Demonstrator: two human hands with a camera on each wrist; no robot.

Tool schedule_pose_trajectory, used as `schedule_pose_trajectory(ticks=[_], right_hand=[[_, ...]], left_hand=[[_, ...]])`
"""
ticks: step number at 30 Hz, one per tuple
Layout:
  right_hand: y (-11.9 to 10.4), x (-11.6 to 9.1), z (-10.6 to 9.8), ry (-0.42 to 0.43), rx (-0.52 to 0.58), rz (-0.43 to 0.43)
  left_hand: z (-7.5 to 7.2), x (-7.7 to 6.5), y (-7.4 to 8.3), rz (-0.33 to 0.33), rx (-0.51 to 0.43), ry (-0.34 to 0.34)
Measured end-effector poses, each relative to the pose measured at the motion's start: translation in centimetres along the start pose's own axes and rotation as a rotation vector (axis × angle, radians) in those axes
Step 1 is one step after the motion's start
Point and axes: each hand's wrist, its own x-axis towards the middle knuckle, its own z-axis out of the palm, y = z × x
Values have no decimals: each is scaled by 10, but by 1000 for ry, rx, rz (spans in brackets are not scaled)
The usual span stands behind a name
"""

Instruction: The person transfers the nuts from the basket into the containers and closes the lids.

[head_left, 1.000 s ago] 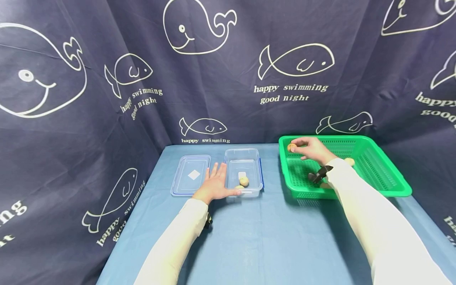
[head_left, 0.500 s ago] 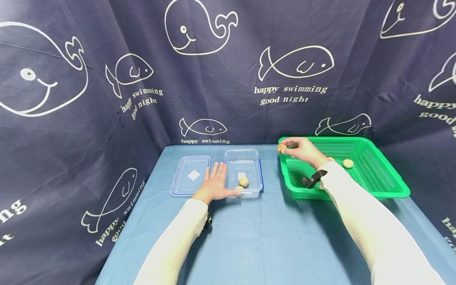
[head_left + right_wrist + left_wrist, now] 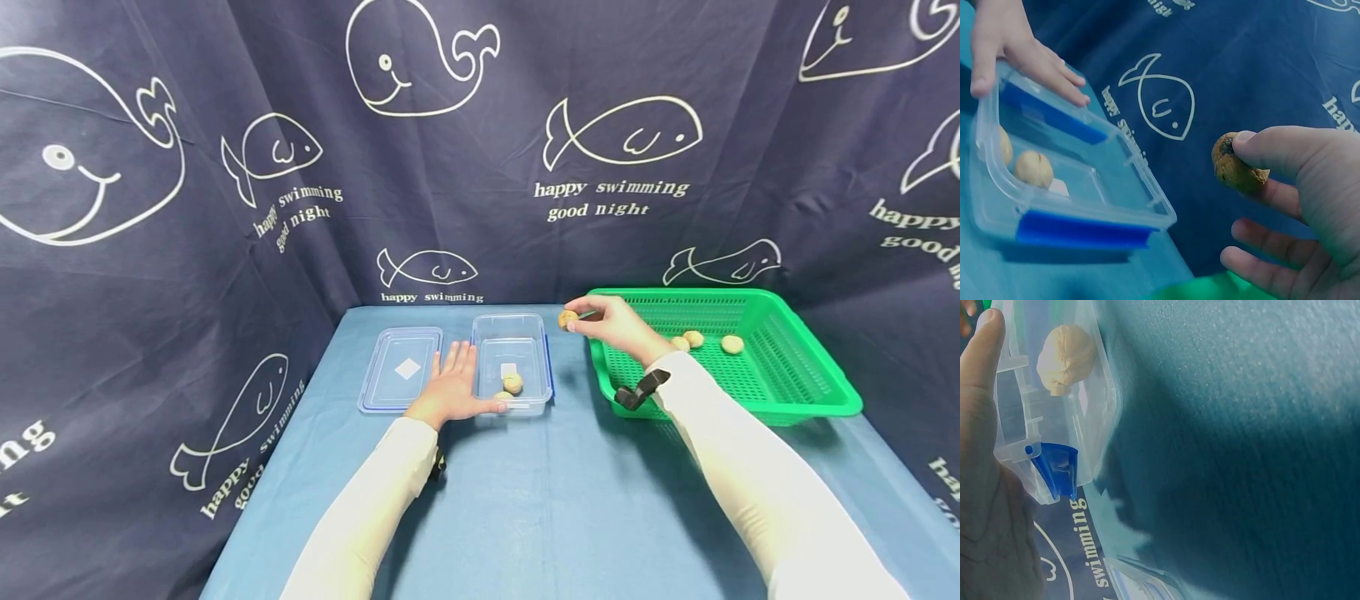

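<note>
A walnut [image 3: 1235,164] is pinched between the thumb and fingers of my right hand [image 3: 615,327], in the air between the clear box and the green basket. In the head view that walnut [image 3: 567,320] shows at the fingertips. My left hand [image 3: 448,390] lies with straight, spread fingers along the left and near rim of the clear plastic box [image 3: 491,328]. Two walnuts are in this box near its front: one walnut [image 3: 512,383] in plain sight, the other partly hidden by my left thumb. Blue latches [image 3: 1085,230] hang on the box's sides.
The green basket [image 3: 817,367] stands at the right with several walnuts [image 3: 732,344] in it; my right forearm crosses its near-left corner. A clear lid [image 3: 386,367] with a blue edge lies left of the box. A dark printed curtain [image 3: 480,150] borders the blue table.
My right hand has moved left out over the basket's left rim, carrying the walnut toward the box. Walnuts in the basket have come into view behind it. The left hand stays in place.
</note>
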Motion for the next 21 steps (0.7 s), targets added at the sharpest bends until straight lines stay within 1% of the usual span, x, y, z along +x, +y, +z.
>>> schedule_pose_trajectory(ticks=[5,9,13,21], right_hand=[[-1,-1,14,15,0,-1],[1,-1,24,22,14,-34],[-1,-2,34,19,14,-54],[-2,-6,50,-2,46,-44]], left_hand=[[0,-2,0,23,-4,24],[-4,-6,3,25,-17,33],[-5,-8,4,5,-21,27],[-3,-7,4,-16,-2,29]])
